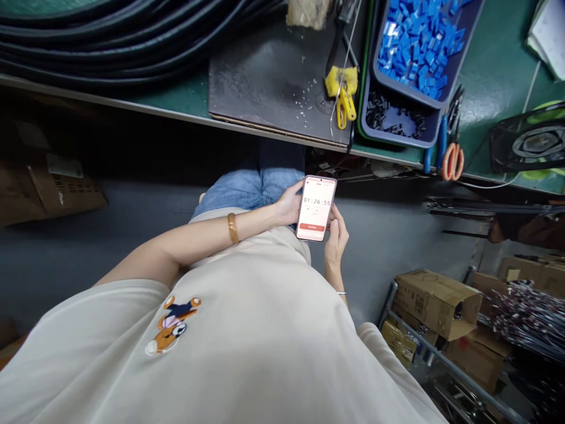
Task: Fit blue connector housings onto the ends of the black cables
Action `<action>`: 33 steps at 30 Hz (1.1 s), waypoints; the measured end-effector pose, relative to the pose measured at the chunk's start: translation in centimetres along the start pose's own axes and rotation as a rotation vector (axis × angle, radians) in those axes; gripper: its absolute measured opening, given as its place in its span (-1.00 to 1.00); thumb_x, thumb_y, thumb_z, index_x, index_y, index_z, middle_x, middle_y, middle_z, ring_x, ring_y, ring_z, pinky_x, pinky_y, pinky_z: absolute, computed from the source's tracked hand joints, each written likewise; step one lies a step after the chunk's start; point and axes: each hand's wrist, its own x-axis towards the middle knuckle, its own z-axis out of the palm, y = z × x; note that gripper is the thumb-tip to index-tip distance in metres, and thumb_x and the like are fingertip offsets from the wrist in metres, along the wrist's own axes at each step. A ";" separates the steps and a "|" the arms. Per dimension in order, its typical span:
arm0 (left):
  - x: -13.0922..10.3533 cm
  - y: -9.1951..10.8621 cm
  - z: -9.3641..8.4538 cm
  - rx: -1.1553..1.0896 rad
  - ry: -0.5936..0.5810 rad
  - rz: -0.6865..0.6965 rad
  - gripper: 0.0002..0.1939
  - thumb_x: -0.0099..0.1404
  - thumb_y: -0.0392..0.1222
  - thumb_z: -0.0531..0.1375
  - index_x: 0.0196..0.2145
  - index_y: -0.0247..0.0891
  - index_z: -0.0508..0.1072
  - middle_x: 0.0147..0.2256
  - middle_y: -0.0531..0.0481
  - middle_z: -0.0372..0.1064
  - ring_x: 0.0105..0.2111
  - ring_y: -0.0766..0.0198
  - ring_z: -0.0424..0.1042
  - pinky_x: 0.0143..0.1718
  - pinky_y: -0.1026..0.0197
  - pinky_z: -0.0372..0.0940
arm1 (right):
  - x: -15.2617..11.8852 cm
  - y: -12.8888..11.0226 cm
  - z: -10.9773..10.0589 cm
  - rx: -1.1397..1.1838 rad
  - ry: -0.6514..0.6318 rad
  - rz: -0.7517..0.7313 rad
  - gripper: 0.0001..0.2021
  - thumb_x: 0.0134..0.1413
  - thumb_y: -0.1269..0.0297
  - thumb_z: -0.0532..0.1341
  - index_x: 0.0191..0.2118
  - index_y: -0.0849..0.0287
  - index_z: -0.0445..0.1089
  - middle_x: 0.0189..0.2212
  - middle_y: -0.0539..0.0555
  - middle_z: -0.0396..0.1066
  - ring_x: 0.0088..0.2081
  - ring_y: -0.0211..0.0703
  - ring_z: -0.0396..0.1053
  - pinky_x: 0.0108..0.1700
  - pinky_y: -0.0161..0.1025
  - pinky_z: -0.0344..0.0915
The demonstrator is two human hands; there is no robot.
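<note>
A smartphone sits upright in front of my waist, its lit screen facing me with a timer reading 01:26:55 and a red button below. My left hand grips it along the left side, with most fingers hidden behind it. At the phone's right edge is my right hand, its fingers curled against the edge and partly behind. Both hands are over my lap, short of the green workbench.
On the bench lie thick black cables, a dark board, yellow-handled pliers, a bin of blue plastic pieces, a bin of black pieces, orange-handled scissors and a fan. Cardboard boxes stand on a rack at right.
</note>
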 end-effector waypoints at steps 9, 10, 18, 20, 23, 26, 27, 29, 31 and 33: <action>-0.1 0.4 1.2 -0.014 -0.064 -0.065 -0.14 0.36 0.33 -0.24 0.15 -0.49 0.37 -0.07 -0.36 0.55 -0.05 -0.09 0.53 0.14 -0.11 0.24 | 0.6 0.4 -0.8 0.069 0.075 0.053 -0.47 0.27 -0.07 0.04 0.19 0.15 0.34 -0.16 0.10 0.53 -0.26 -0.25 0.45 -0.20 -0.24 0.40; 0.0 0.4 1.3 -0.017 -0.095 -0.069 -0.12 0.36 0.34 -0.25 0.15 -0.50 0.36 -0.08 -0.37 0.55 -0.05 -0.09 0.54 0.14 -0.11 0.25 | 0.7 0.5 -1.0 0.074 0.089 0.065 -0.46 0.26 -0.08 0.03 0.19 0.16 0.33 -0.21 0.08 0.53 -0.30 -0.27 0.44 -0.24 -0.26 0.39; 2.5 0.0 2.0 0.013 -0.165 -0.088 -0.06 0.33 0.41 -0.28 0.18 -0.47 0.34 -0.13 -0.34 0.57 -0.14 -0.09 0.57 0.12 -0.15 0.25 | 1.7 1.6 -3.2 0.071 0.198 0.085 -0.49 0.28 -0.07 0.00 0.13 0.15 0.37 -0.22 0.07 0.55 -0.39 -0.30 0.47 -0.34 -0.30 0.38; 3.1 -0.2 2.3 0.023 -0.181 -0.101 -0.06 0.32 0.41 -0.27 0.17 -0.48 0.35 -0.13 -0.35 0.57 -0.14 -0.08 0.57 0.12 -0.12 0.25 | 2.0 1.8 -3.9 0.062 0.227 0.085 -0.50 0.29 -0.07 -0.01 0.11 0.15 0.38 -0.19 0.09 0.54 -0.39 -0.31 0.47 -0.34 -0.30 0.37; 4.0 -0.4 2.7 0.043 -0.235 -0.127 -0.06 0.33 0.40 -0.29 0.14 -0.49 0.37 -0.16 -0.40 0.56 -0.16 -0.12 0.57 0.07 -0.16 0.27 | 2.4 2.0 -4.7 0.044 0.265 0.089 -0.50 0.28 -0.06 -0.01 0.09 0.15 0.39 -0.15 0.11 0.52 -0.38 -0.31 0.48 -0.34 -0.29 0.36; 4.8 -0.8 3.1 0.048 -0.252 -0.120 -0.09 0.34 0.37 -0.28 0.11 -0.49 0.40 -0.18 -0.41 0.57 -0.17 -0.14 0.57 0.04 -0.20 0.30 | 2.8 2.2 -5.3 0.034 0.288 0.085 -0.51 0.28 -0.06 -0.01 0.09 0.15 0.39 -0.15 0.11 0.52 -0.37 -0.30 0.47 -0.33 -0.29 0.36; 5.1 -0.9 3.1 0.053 -0.247 -0.121 -0.09 0.34 0.37 -0.28 0.09 -0.49 0.41 -0.18 -0.41 0.57 -0.17 -0.14 0.57 0.04 -0.20 0.30 | 2.9 2.2 -5.5 0.033 0.292 0.082 -0.51 0.28 -0.06 -0.01 0.08 0.15 0.39 -0.15 0.11 0.52 -0.37 -0.30 0.47 -0.33 -0.28 0.36; 5.4 -1.1 3.1 0.066 -0.242 -0.134 -0.09 0.34 0.38 -0.28 0.07 -0.49 0.42 -0.18 -0.41 0.57 -0.17 -0.14 0.57 0.04 -0.20 0.30 | 3.1 2.2 -5.7 0.033 0.293 0.072 -0.51 0.29 -0.06 -0.01 0.08 0.16 0.40 -0.16 0.11 0.52 -0.37 -0.30 0.47 -0.33 -0.28 0.36; 5.6 -1.2 3.0 0.071 -0.255 -0.149 -0.08 0.34 0.38 -0.30 0.07 -0.48 0.43 -0.18 -0.41 0.57 -0.18 -0.15 0.58 0.02 -0.21 0.32 | 3.2 2.1 -5.9 0.030 0.289 0.061 -0.51 0.29 -0.06 -0.01 0.08 0.16 0.40 -0.16 0.11 0.52 -0.36 -0.29 0.48 -0.32 -0.27 0.37; 5.6 -1.2 2.8 0.065 -0.271 -0.166 -0.06 0.33 0.40 -0.31 0.07 -0.48 0.43 -0.18 -0.41 0.57 -0.20 -0.15 0.58 -0.01 -0.21 0.33 | 3.4 2.0 -6.0 0.024 0.278 0.050 -0.52 0.28 -0.06 0.00 0.07 0.15 0.41 -0.17 0.10 0.53 -0.35 -0.28 0.48 -0.30 -0.26 0.38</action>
